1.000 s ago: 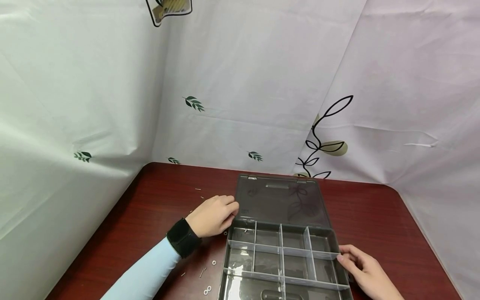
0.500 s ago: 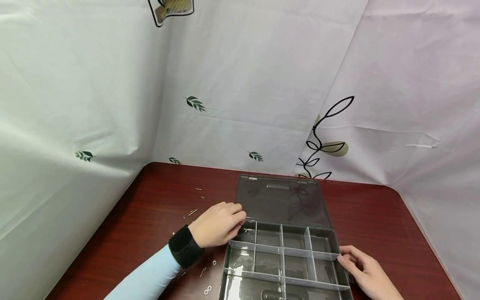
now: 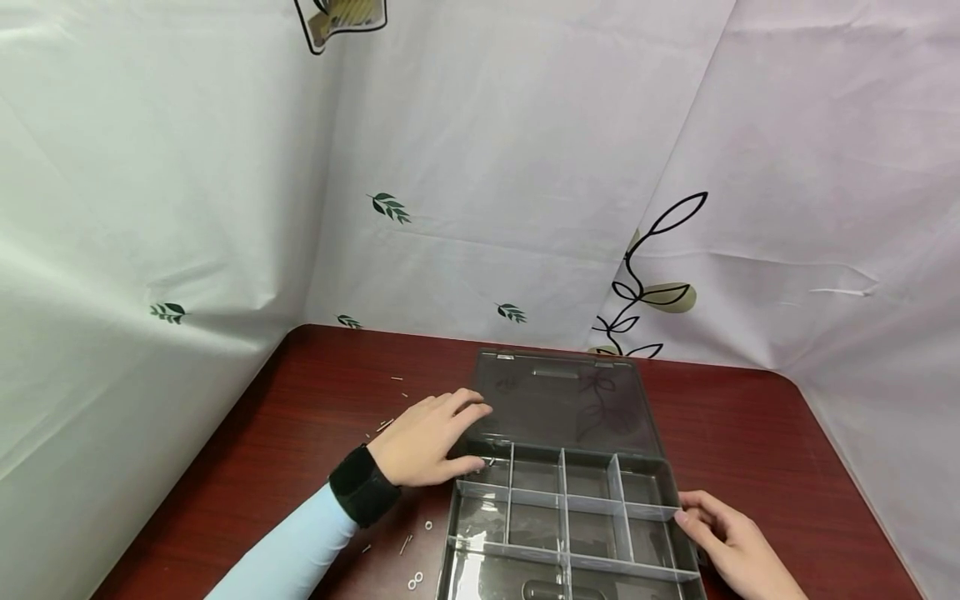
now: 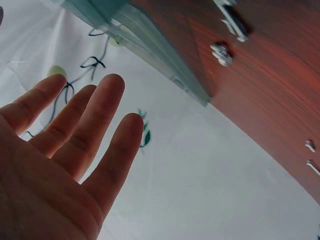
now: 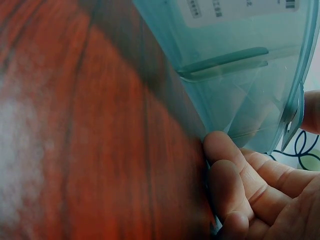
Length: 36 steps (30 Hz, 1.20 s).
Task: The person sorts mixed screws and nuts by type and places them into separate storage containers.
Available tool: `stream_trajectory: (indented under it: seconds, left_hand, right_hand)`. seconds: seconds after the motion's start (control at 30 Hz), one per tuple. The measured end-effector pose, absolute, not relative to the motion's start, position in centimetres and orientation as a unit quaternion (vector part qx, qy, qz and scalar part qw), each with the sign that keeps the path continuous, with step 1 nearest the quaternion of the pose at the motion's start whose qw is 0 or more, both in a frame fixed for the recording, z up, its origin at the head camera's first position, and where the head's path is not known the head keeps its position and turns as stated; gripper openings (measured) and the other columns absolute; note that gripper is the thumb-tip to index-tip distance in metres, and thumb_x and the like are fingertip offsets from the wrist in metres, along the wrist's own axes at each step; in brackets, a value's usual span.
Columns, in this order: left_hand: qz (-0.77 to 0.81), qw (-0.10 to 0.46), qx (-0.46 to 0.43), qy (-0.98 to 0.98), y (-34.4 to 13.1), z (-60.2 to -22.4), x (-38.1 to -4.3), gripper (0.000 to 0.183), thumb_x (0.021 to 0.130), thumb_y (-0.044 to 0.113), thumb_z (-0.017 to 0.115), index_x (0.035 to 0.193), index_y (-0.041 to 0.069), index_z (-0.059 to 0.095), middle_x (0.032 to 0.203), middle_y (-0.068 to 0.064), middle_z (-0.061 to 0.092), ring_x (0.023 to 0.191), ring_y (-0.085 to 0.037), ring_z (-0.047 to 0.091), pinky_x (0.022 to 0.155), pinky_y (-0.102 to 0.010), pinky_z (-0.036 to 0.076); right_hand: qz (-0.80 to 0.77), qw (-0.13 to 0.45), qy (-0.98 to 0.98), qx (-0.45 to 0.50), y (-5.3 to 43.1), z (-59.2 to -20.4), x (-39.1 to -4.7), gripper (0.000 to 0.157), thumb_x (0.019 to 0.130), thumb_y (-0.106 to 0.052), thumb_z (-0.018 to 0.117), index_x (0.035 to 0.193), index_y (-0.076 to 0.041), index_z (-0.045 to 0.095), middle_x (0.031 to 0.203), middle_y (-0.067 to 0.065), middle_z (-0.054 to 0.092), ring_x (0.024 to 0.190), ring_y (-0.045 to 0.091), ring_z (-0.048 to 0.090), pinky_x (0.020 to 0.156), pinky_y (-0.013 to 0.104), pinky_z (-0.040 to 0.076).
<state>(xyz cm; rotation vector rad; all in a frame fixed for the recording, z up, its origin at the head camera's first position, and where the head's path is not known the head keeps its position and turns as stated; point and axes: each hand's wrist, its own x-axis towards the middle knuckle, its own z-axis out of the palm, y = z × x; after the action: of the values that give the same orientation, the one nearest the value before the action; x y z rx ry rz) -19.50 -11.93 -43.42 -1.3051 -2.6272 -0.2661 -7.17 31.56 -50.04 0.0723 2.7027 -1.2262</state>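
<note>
A dark see-through compartment box (image 3: 536,500) lies on the table with its lid (image 3: 562,400) folded back. My left hand (image 3: 427,442) hovers over the box's back left corner, fingers spread and holding nothing; the left wrist view shows the same bare fingers (image 4: 95,130). A small screw (image 3: 492,461) is in the back left compartment, close to the left thumb. At the box's right side my right hand (image 3: 731,537) grips the wall, thumb at the rim and fingers curled against the outside. The right wrist view shows those fingers (image 5: 227,185) against the box's wall (image 5: 225,95).
Left of the box, several small screws (image 3: 406,544) and nuts (image 3: 428,525) are scattered on the red-brown table (image 3: 247,492). More screws (image 3: 385,424) lie behind the left wrist. A white patterned cloth (image 3: 480,167) hangs around the table's back and sides.
My left hand first moved right over the back left compartment with fingers bunched. Now its fingers have spread and the hand has drawn slightly back left. The right hand stays put.
</note>
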Motion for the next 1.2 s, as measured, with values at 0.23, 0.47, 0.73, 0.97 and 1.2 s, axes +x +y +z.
stream_trajectory:
  seconds: [0.23,0.47,0.73,0.97,1.2]
  left_hand:
    - [-0.086,0.083,-0.424,-0.898,-13.1,-44.2,-21.4,0.059,0.090,0.051,0.059,0.138,0.016,0.058,0.131,0.001,0.054,0.109,-0.013,0.057,0.091,-0.035,0.048]
    - [-0.088,0.092,-0.417,-0.900,-13.9,-45.7,-23.1,0.041,0.092,0.035,0.062,0.127,0.014,0.064,0.118,0.000,0.058,0.091,-0.012,0.058,0.080,-0.034,0.050]
    - [-0.086,0.100,-0.422,-0.897,-14.5,-47.5,-24.7,0.023,0.093,0.019,0.060,0.113,0.017,0.070,0.104,0.001,0.059,0.085,-0.012,0.059,0.076,-0.032,0.050]
    - [-0.080,0.103,-0.444,-0.887,-14.8,-48.5,-25.6,0.022,0.090,0.012,0.062,0.107,0.021,0.072,0.100,0.004,0.058,0.086,-0.009,0.059,0.078,-0.027,0.049]
    - [-0.078,0.099,-0.446,-0.886,-14.8,-48.6,-26.0,0.020,0.086,0.011,0.067,0.101,0.022,0.072,0.093,0.006,0.056,0.080,-0.008,0.056,0.073,-0.027,0.049]
  right_hand:
    - [-0.411,0.091,0.907,0.021,31.7,-50.1,-7.2,0.048,0.099,-0.039,0.052,0.128,-0.002,0.059,0.082,-0.001,0.055,0.069,0.007,0.049,0.064,0.027,0.038]
    - [-0.408,0.088,0.908,0.023,31.6,-50.1,-7.1,0.050,0.099,-0.040,0.051,0.130,-0.002,0.058,0.084,-0.001,0.057,0.069,0.006,0.049,0.064,0.027,0.038]
    - [-0.408,0.099,0.907,0.028,31.6,-50.0,-7.2,0.052,0.099,-0.041,0.050,0.132,-0.001,0.057,0.087,0.000,0.059,0.071,0.006,0.050,0.065,0.027,0.039]
    - [-0.413,0.108,0.904,0.034,31.7,-50.0,-7.1,0.054,0.099,-0.042,0.050,0.134,0.000,0.056,0.090,0.001,0.060,0.072,0.006,0.051,0.065,0.027,0.040]
    - [-0.414,0.099,0.904,0.030,31.7,-50.0,-7.2,0.053,0.099,-0.041,0.051,0.132,0.000,0.057,0.088,0.001,0.059,0.071,0.006,0.050,0.064,0.027,0.040]
